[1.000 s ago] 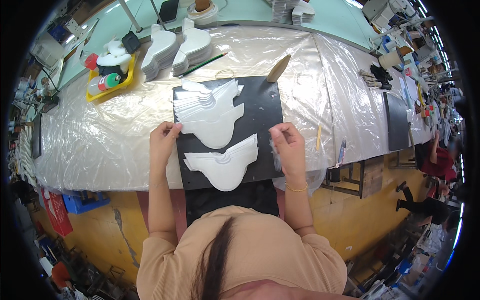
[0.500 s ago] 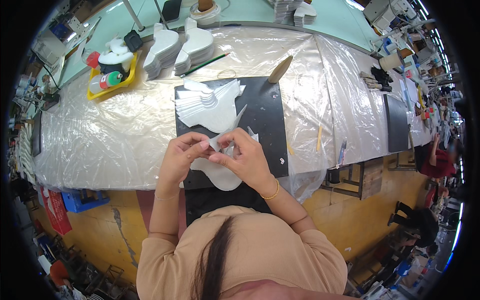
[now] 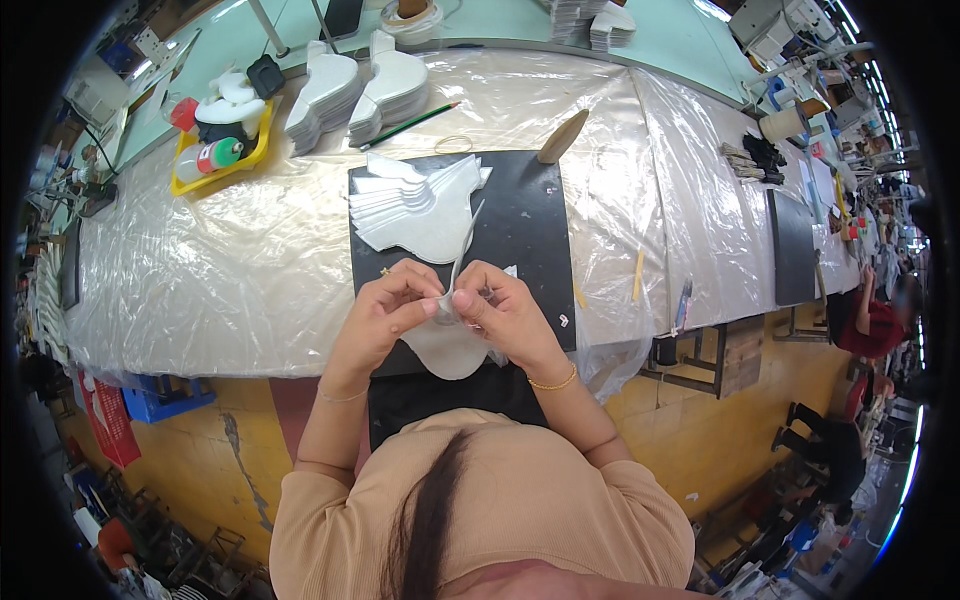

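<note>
Between my two hands is a pale grey-white cut piece of sheet material (image 3: 449, 354), its lower lobe hanging toward me and a narrow part standing up beyond my fingers. My left hand (image 3: 398, 312) pinches its edge between thumb and fingers. Close beside it, my right hand (image 3: 498, 312) pinches the same piece; the fingertips of both nearly meet. Part of the piece is hidden behind my fingers. Just beyond lies a fanned stack of similar white pieces (image 3: 420, 215) on a black mat (image 3: 530, 235).
A wooden paddle-shaped tool (image 3: 563, 136) stands at the mat's far right corner. Two stacks of white cut pieces (image 3: 325, 95), a green pencil (image 3: 410, 125) and a yellow basket (image 3: 215, 182) with a bottle lie farther back. Plastic film (image 3: 210, 290) covers the table.
My right hand has shifted slightly right and turned, and its fingertips now meet the piece next to my left fingers. The piece's upright part has swung more upright.
</note>
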The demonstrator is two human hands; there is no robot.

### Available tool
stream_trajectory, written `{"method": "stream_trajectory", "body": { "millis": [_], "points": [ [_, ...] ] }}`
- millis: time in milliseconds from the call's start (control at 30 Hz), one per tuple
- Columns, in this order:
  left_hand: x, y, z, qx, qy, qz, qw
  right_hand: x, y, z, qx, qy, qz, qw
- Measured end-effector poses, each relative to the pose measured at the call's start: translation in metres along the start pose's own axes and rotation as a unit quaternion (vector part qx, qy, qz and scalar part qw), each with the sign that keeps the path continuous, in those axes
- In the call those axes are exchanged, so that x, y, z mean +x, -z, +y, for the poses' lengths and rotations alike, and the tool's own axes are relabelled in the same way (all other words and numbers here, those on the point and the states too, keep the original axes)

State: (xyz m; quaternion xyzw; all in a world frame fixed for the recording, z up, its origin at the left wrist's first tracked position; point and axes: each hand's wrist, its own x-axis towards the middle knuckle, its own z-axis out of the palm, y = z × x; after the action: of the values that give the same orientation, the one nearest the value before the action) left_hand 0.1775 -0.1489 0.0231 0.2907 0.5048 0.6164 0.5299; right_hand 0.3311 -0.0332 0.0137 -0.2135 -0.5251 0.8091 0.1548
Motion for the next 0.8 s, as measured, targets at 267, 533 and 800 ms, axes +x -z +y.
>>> {"method": "stream_trajectory", "body": {
  "millis": [267,533,800],
  "points": [
    [-0.006,-0.015,0.007,0.128,0.007,0.116,0.985,-0.003,-0.001,0.001,-0.179,0.117,0.019,0.977],
    [-0.026,0.009,0.032,0.121,0.023,0.083,0.989,-0.024,0.049,-0.027,0.029,0.017,0.097,0.995],
    [-0.031,0.008,0.027,0.09,0.111,0.016,0.99,-0.056,0.108,-0.03,0.075,0.099,0.203,0.971]
  ]
}}
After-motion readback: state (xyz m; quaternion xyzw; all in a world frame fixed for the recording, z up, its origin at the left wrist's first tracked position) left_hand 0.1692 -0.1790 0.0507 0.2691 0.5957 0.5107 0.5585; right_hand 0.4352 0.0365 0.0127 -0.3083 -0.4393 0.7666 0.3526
